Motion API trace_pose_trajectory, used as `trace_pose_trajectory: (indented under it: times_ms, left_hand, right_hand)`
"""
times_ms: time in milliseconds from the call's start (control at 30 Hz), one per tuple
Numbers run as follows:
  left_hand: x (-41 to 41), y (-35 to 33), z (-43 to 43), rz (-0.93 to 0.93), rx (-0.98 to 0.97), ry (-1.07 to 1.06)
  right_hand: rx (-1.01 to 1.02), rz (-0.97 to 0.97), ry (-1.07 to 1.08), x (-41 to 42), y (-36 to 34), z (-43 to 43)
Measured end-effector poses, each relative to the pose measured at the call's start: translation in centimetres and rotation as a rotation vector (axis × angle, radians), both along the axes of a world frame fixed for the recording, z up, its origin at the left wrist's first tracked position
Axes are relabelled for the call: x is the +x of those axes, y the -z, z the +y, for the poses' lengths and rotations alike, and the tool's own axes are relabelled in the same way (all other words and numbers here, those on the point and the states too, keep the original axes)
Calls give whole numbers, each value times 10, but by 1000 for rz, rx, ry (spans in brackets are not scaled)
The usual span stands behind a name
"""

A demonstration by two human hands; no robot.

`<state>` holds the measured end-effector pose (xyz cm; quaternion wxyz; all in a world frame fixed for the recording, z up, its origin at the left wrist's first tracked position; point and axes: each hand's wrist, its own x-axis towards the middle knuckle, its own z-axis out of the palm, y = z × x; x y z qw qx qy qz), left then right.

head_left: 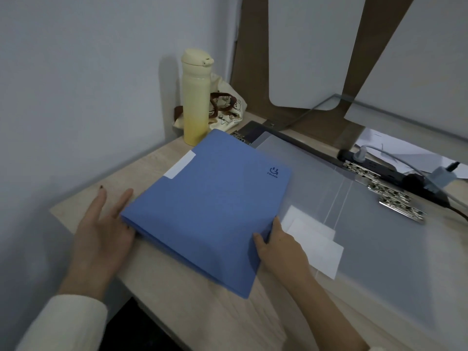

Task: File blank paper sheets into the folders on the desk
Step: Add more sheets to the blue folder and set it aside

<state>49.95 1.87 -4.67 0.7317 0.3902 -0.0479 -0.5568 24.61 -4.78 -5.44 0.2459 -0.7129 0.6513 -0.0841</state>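
So the blue folder (207, 198) lies closed by the left edge of the bench (202, 312); right grip (281, 249) pinches its cover edge; left grip (103, 231), fingers straight, touches its corner; opening it looks next.

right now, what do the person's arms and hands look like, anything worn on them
The left hand comes out of a long cream sleeve, and one fingertip shows a dark nail. The right forearm is bare in what shows, down to the right hand. No ring, watch or glove shows.
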Motion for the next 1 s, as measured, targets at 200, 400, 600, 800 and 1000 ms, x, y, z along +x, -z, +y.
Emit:
trace_pose_trajectory:
  times_ms: [200, 400, 600, 800, 1000]
  left_hand:
    - [-66, 5, 3, -301, 11, 101]
    - [-53, 7, 3, -373, 75, 46]
    - [-28, 8, 31, -370, 44, -47]
    - [-6, 7, 53, -361, 17, -107]
    - [7, 2, 62, -329, -10, -126]
  right_hand:
    - [-13, 58, -26, 3, -3, 3]
    - [-208, 10, -19, -13, -21, 3]
    - [-260, 232, -153, -28, -3, 3]
    - [-366, 299, -119, -29, 10, -6]
    - [-405, 493, -201, -20, 0, -12]
